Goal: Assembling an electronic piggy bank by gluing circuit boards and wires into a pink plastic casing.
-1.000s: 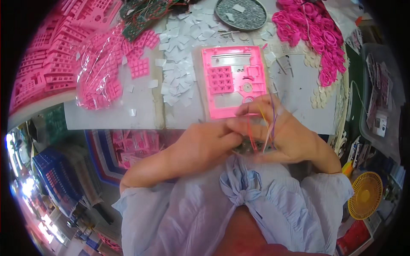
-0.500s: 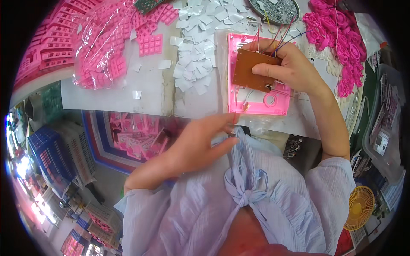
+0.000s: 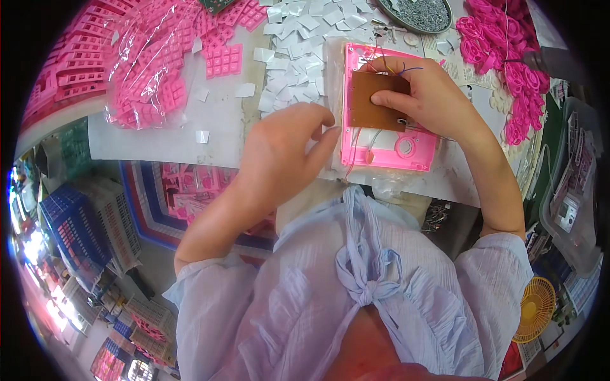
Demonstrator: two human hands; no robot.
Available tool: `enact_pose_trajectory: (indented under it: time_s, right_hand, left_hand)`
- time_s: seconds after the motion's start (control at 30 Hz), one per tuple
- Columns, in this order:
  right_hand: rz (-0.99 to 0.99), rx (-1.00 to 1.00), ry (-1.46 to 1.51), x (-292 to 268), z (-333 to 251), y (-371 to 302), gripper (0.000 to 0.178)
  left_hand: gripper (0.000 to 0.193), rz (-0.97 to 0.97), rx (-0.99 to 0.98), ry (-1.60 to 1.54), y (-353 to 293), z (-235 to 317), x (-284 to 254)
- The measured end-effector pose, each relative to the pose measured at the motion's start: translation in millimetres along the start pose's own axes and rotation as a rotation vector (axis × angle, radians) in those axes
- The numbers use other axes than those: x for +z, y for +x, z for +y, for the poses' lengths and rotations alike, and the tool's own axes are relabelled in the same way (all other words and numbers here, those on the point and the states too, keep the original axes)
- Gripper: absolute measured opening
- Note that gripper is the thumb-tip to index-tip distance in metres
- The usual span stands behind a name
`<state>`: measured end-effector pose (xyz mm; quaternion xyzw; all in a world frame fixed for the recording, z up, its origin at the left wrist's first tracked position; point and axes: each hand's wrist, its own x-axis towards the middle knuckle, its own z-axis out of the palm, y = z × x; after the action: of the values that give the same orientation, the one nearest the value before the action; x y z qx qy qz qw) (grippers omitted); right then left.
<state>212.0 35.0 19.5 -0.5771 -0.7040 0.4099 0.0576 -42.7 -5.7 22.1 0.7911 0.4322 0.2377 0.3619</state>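
My right hand [image 3: 422, 98] grips a brown circuit board [image 3: 375, 105], its thumb on the flat face and its fingers behind the far edge. Thin coloured wires [image 3: 400, 66] stick out past those fingers. Beneath the board lies a pink plastic casing [image 3: 419, 162], with a round ring opening at its near right. Loose wires and a small part hang over the casing's near left. Just left of the casing, my left hand [image 3: 283, 140] hovers with curled fingers. A gap shows between its thumb and forefinger, and nothing is visible in it.
Many silvery-white square pieces [image 3: 292, 76] cover the table's middle. Pink keypads [image 3: 223, 61], some bagged, lie at left. A round dish of small metal screws [image 3: 419, 14] stands at the back, beside bundled pink cords [image 3: 489, 38]. A dark tool tip [image 3: 540, 60] shows at far right.
My left hand has moved up and away from my lap to beside the casing's left edge. The board now lies a little flatter over the casing, and a dark tool has appeared at right.
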Motion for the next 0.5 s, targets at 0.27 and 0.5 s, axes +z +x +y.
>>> enact_pose_trajectory:
  time_s: [0.27, 0.5]
  right_hand:
    - [0.125, -0.302, -0.157, 0, -10, -3, 0.036]
    - [0.16, -0.212, -0.193, -3, -15, -10, 0.036]
  left_hand:
    - [0.009, 0.066, 0.039, 0.015, 13, -5, 4]
    - [0.02, 0.062, 0.351, 0.168, 22, -11, 12]
